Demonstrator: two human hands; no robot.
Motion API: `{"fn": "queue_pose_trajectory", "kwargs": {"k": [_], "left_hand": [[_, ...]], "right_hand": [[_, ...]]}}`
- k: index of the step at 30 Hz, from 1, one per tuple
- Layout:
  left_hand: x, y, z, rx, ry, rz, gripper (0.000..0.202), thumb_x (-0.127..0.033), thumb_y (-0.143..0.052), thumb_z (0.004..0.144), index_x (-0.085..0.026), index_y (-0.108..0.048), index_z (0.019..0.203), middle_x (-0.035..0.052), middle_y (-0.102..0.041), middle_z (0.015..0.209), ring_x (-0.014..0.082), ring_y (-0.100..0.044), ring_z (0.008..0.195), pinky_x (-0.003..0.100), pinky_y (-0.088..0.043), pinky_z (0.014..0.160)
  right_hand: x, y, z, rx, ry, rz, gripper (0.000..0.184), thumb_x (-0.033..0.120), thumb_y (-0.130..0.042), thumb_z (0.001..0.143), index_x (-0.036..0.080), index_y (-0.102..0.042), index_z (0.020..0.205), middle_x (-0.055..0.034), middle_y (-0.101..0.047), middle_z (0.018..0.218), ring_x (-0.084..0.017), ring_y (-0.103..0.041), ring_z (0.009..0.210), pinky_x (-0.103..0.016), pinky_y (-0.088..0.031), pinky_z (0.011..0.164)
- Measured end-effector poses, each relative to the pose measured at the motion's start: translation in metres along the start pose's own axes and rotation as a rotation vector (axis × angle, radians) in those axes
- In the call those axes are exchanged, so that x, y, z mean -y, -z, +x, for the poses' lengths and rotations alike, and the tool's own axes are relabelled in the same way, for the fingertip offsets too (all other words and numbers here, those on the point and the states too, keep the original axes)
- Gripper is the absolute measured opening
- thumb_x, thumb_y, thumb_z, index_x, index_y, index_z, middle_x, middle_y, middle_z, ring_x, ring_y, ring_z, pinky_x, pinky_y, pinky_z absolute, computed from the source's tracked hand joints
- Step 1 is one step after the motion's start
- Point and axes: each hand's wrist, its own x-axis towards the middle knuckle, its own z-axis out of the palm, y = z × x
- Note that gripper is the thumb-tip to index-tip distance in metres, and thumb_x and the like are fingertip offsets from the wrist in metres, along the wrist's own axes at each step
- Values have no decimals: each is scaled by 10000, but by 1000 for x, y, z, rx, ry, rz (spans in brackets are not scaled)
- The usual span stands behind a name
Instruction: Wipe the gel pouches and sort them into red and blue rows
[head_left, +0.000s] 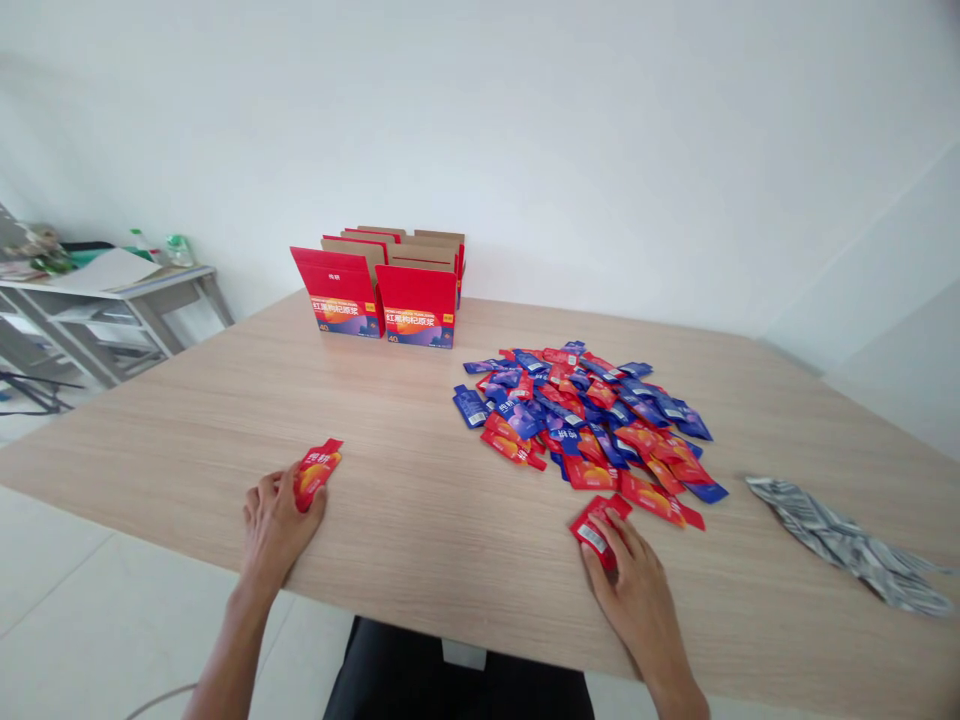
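The left hand (277, 520) is gripping a red packet (319, 470) on the table (225, 420), and the right hand (634, 585) is pinching a second packet (596, 525) at the near edge of the packet pile (585, 415). Farther back, open red boxes (382, 295) are standing, their contents hidden from view.

Left red sachet (320, 468): glossy, orange print up, flat on the tabletop, slanted, lower end pinched. Right red sachet (595, 522): barcode side up, flat, near edge under fingertips.
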Motion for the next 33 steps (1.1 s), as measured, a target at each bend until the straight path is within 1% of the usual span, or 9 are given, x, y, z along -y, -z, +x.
{"fn": "queue_pose_trajectory", "kwargs": {"k": [4, 7, 10, 12, 17, 19, 23, 28, 33], "left_hand": [[2, 1, 0, -7, 21, -40, 627, -510, -434, 971, -133, -518, 1465, 203, -564, 1309, 366, -498, 1203, 547, -419, 1031], [6, 0, 1, -20, 43, -90, 621, -505, -386, 995, -137, -520, 1476, 207, -592, 1356, 371, -508, 1253, 558, -419, 1046], [10, -4, 4, -22, -45, -131, 502, -421, -392, 1000, -218, -619, 1398, 146, -624, 1417, 346, -512, 1322, 551, -411, 1082], [13, -6, 5, -18, -116, -148, 440, -358, -405, 989, -263, -685, 1315, 104, -647, 1416, 316, -527, 1338, 530, -403, 1105], [19, -7, -5, -41, -152, -136, 471, -381, -394, 983, -218, -712, 1290, 133, -653, 1382, 321, -577, 1256, 492, -476, 1011], [21, -5, -12, -68, -154, -119, 481, -398, -384, 990, -214, -720, 1281, 137, -657, 1359, 325, -575, 1227, 483, -486, 984], [23, -1, -27, -103, -149, -80, 483, -436, -383, 1006, -228, -734, 1266, 115, -665, 1325, 326, -560, 1175, 482, -474, 986], [18, 4, -32, -86, -122, -63, 487, -422, -370, 1016, -216, -721, 1284, 120, -659, 1311, 318, -546, 1147, 475, -468, 980], [16, 6, -32, -72, -118, -58, 475, -380, -369, 1019, -200, -696, 1313, 124, -652, 1321, 310, -540, 1154, 469, -458, 998]], "right_hand": [[2, 8, -4, 10, -16, 93, 512, 559, -452, 1016, 201, -645, 1328, -141, -615, 1420, -311, -569, 1329, -511, -483, 1122], [1, 8, -10, 45, 1, 88, 524, 550, -444, 1020, 200, -633, 1361, -139, -586, 1465, -321, -533, 1381, -525, -474, 1141], [9, 4, -14, 88, 53, 72, 518, 531, -450, 1014, 195, -631, 1365, -146, -568, 1483, -349, -492, 1416, -570, -467, 1138], [23, -1, -16, 136, 79, 82, 500, 492, -459, 1017, 204, -607, 1397, -138, -541, 1513, -345, -463, 1443, -569, -456, 1153], [84, -17, -14, 219, 168, 157, 529, 414, -493, 1020, 195, -499, 1501, -146, -440, 1601, -320, -447, 1464, -527, -465, 1164], [113, -26, -10, 235, 238, 202, 504, 385, -514, 1017, 203, -513, 1487, -143, -389, 1635, -318, -418, 1487, -529, -457, 1170], [175, -44, 2, 301, 350, 292, 489, 328, -571, 986, 192, -540, 1455, -164, -436, 1603, -335, -410, 1489, -609, -387, 1192], [250, -59, 17, 439, 320, 401, 521, 302, -662, 924, 206, -564, 1427, -154, -453, 1598, -337, -380, 1506, -619, -288, 1234], [303, -73, 26, 522, 300, 478, 520, 334, -674, 920, 214, -564, 1414, -156, -437, 1609, -337, -362, 1515, -632, -211, 1247]]}}
